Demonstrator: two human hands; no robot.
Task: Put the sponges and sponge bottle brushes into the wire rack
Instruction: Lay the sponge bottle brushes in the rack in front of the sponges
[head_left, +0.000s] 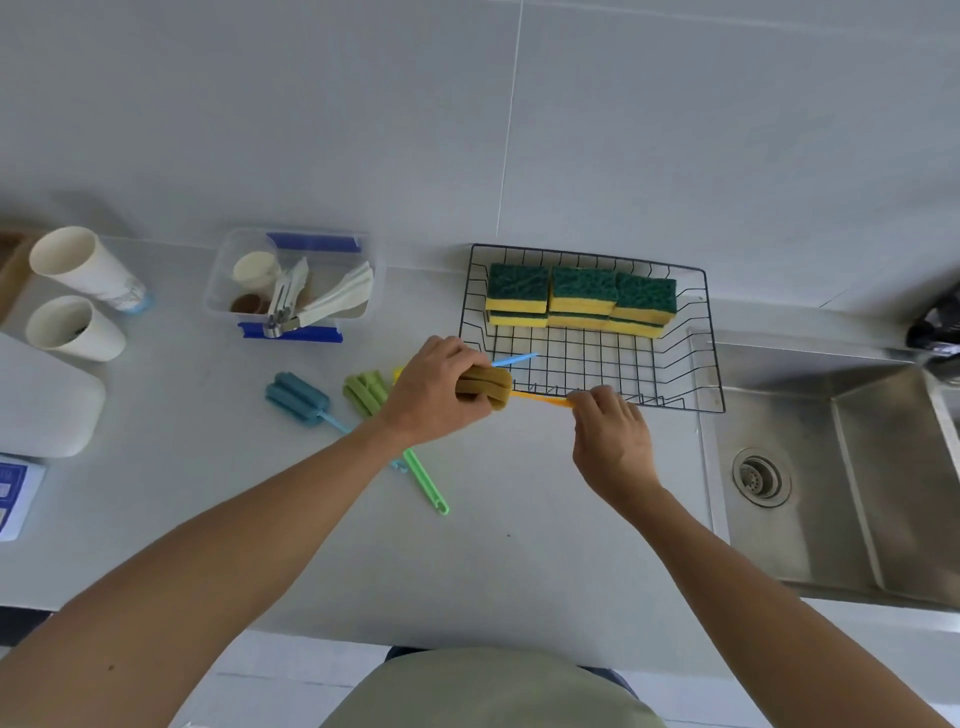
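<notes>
At about nine o'clock on the counter (519, 519), two paper cups (78, 296) were seen lying tipped, with a clear tub (293, 283) of odds and ends just to their right; neither belonged to the task. Nearer the centre, a blue brush (297, 399) and a green brush (366, 392) were left lying on the counter, their handles pointing toward five o'clock and crossing under the left forearm. They had not yet been racked. A second blue handle (514, 359) could be seen poking out beyond the left hand toward two o'clock; its head was hidden.

The left hand (434, 389) was closed around the sponge head of a yellow brush (483, 387), while the right hand (610, 421) was pinched shut on the far end of its orange handle (540, 399). The brush was thus held level at both ends, just at the near rim of the rack (592, 364), probably so that it could be carried over the rim and laid flat.

At about one o'clock, the sponges (582, 296) were found already stacked in the rack along its far side, in a row, two deep. The near half of the wire floor was left bare, presumably to take the brushes lengthwise. At three o'clock lay the sink (831, 467), unused.
</notes>
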